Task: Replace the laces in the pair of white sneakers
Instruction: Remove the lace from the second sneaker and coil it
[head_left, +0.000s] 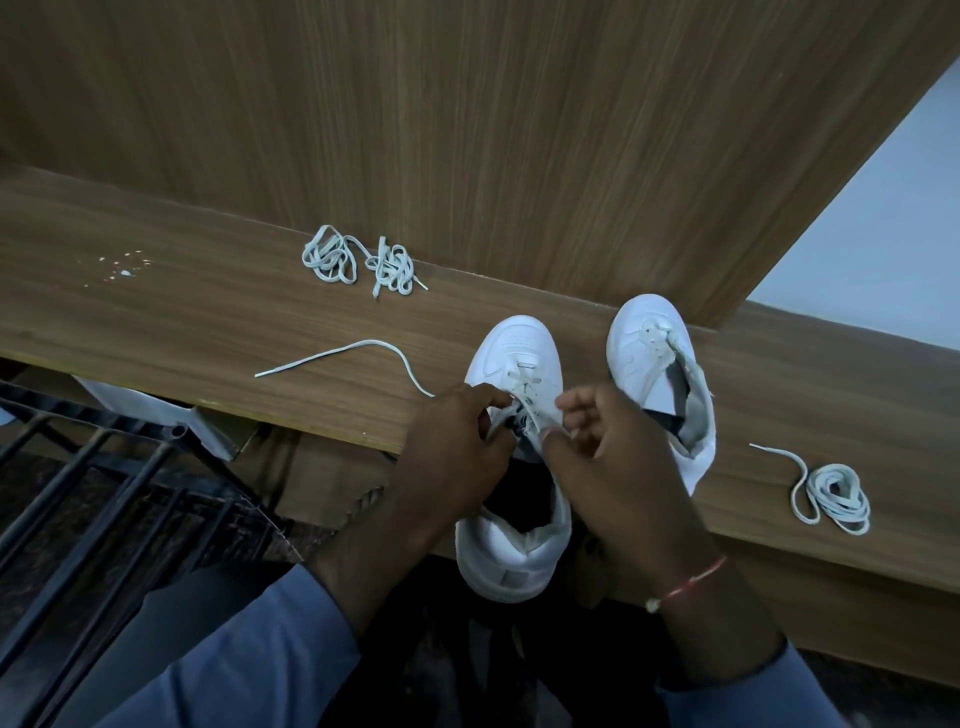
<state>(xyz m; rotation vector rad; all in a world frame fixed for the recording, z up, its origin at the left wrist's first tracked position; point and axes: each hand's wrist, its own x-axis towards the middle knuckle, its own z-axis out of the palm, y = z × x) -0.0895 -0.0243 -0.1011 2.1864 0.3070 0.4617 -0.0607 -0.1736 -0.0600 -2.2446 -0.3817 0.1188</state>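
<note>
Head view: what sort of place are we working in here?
Probably indoors, a home or small room: a wood-laminate ledge backed by a matching upright panel, a pale wall at right, and black metal bars below the ledge at left.

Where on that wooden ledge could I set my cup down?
Bare ledge left, between crumbs and trailing lace; also right, behind the coiled lace. Crowded around left hand, right hand, near sneaker, far sneaker.

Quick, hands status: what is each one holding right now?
Left hand: pinches the lace at the near sneaker.
Right hand: fingers curled, pinching the same lace at the eyelets.
</note>
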